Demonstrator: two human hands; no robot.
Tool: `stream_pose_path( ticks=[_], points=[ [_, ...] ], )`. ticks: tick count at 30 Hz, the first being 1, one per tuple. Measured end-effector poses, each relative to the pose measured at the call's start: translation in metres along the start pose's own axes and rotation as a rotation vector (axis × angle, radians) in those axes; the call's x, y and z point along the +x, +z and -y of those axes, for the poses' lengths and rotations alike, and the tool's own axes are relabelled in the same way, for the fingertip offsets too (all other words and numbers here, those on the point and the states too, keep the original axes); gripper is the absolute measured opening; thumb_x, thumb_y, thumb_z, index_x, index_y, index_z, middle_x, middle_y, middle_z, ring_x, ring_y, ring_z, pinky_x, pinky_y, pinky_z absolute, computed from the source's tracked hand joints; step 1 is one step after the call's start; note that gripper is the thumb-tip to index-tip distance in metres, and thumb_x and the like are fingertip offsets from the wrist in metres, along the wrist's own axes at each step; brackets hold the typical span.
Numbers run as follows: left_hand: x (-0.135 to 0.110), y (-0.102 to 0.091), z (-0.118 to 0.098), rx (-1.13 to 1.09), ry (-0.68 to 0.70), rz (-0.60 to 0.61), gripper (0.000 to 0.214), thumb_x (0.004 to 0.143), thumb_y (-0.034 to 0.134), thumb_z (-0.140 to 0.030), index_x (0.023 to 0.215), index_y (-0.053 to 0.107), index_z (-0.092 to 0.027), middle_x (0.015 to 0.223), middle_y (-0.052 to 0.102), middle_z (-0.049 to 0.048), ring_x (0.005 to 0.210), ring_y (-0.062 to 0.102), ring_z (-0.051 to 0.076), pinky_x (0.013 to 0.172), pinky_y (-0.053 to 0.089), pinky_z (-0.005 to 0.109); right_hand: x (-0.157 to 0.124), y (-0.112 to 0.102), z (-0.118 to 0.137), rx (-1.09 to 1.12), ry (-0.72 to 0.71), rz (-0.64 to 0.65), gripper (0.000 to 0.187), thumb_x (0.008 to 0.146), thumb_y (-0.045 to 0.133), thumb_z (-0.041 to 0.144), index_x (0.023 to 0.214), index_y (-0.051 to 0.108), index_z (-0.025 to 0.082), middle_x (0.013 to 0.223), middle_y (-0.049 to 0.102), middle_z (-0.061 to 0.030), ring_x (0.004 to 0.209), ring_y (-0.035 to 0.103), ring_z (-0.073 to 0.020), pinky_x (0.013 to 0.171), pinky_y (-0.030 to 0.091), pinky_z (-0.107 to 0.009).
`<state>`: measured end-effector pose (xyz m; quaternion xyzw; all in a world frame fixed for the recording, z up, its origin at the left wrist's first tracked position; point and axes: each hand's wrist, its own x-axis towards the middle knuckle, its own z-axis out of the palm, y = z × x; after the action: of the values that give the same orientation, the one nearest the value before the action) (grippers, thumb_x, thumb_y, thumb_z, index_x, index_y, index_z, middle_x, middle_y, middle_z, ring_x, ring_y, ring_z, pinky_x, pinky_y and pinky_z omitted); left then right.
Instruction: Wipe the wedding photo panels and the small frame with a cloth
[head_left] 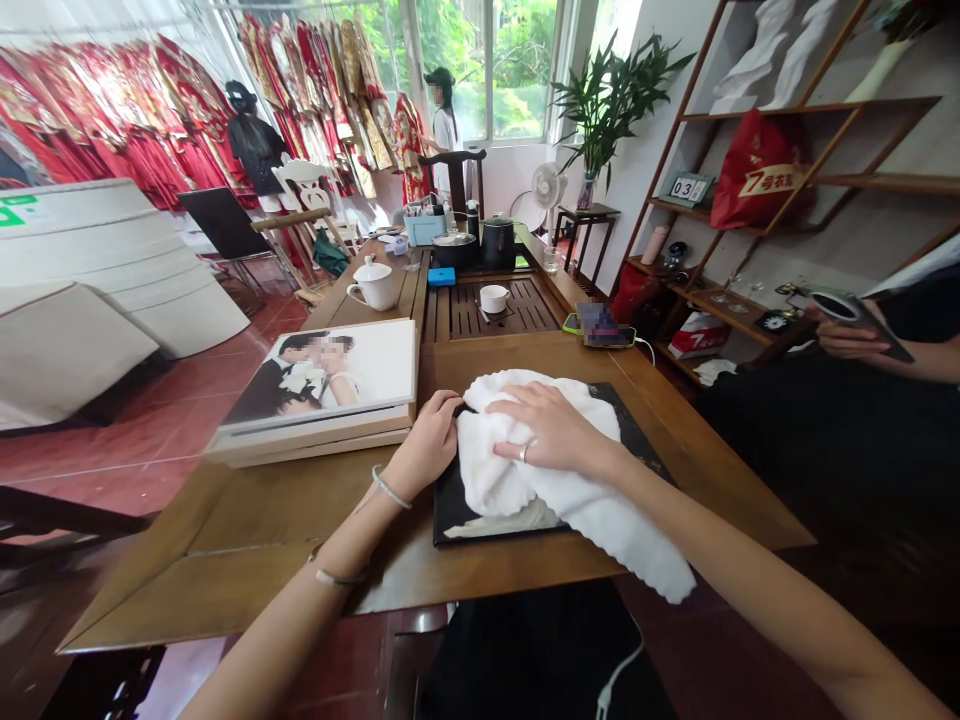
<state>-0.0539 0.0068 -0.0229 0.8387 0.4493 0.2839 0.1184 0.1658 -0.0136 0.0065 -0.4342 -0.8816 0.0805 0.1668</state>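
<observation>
A dark, flat photo panel (636,440) lies on the wooden table in front of me, with a pale patch showing on its near part. Bunched over most of it is a white towel (491,475), one end of which hangs past the panel's near right corner. My right hand (551,428) presses on the towel from above, fingers somewhat spread and bent into the cloth; a ring shows on one finger. At the panel's left edge, my left hand (429,447) has its fingers curled over the border, the tips partly hidden by the towel.
Stacked framed wedding photos (322,385) lie left of the panel. Beyond are a lidded white cup (373,284), a slatted tea tray (469,322) with a small white cup (494,298), and a phone (600,325) on a cable. A person's hand (851,330) holds a device at right.
</observation>
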Motion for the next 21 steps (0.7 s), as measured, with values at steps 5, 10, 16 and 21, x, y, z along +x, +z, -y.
stream_pose_path(
  ticks=[5,10,16,21],
  points=[
    [-0.001,0.003,0.002,-0.002,-0.013,0.006,0.041,0.085,0.038,-0.003,0.121,0.056,-0.013,0.123,0.055,0.0152,0.119,0.056,0.025,0.105,0.047,0.045,-0.029,-0.006,0.020,0.073,-0.145,0.043,0.042,0.083,0.067,0.046,0.121,0.064,0.028,0.133,0.057,-0.0081,0.121,0.049,-0.0302,0.104,0.034,-0.050],
    [-0.001,0.006,0.004,0.028,-0.049,-0.030,0.039,0.090,0.037,-0.008,0.123,0.056,-0.014,0.125,0.055,0.0148,0.122,0.056,0.024,0.110,0.043,0.046,-0.035,-0.009,0.011,0.078,-0.033,0.040,0.043,0.081,0.069,0.048,0.119,0.063,0.030,0.131,0.059,-0.0065,0.120,0.051,-0.0295,0.102,0.037,-0.049],
    [-0.004,0.013,0.005,0.047,-0.057,-0.031,0.036,0.091,0.041,-0.015,0.122,0.058,-0.011,0.136,0.054,0.0189,0.135,0.047,0.029,0.115,0.036,0.052,-0.005,-0.004,-0.013,-0.025,0.144,-0.031,0.039,0.085,0.062,0.048,0.118,0.062,0.027,0.124,0.062,-0.0067,0.112,0.054,-0.0297,0.099,0.039,-0.050],
    [-0.002,0.012,0.002,-0.138,-0.193,-0.087,0.046,0.098,0.032,-0.029,0.140,0.045,-0.014,0.148,0.048,0.0160,0.141,0.041,0.025,0.119,0.029,0.050,0.015,-0.001,-0.003,-0.051,0.096,0.001,0.042,0.085,0.062,0.048,0.122,0.060,0.027,0.125,0.061,-0.0071,0.113,0.051,-0.0315,0.098,0.038,-0.050]
  ],
)
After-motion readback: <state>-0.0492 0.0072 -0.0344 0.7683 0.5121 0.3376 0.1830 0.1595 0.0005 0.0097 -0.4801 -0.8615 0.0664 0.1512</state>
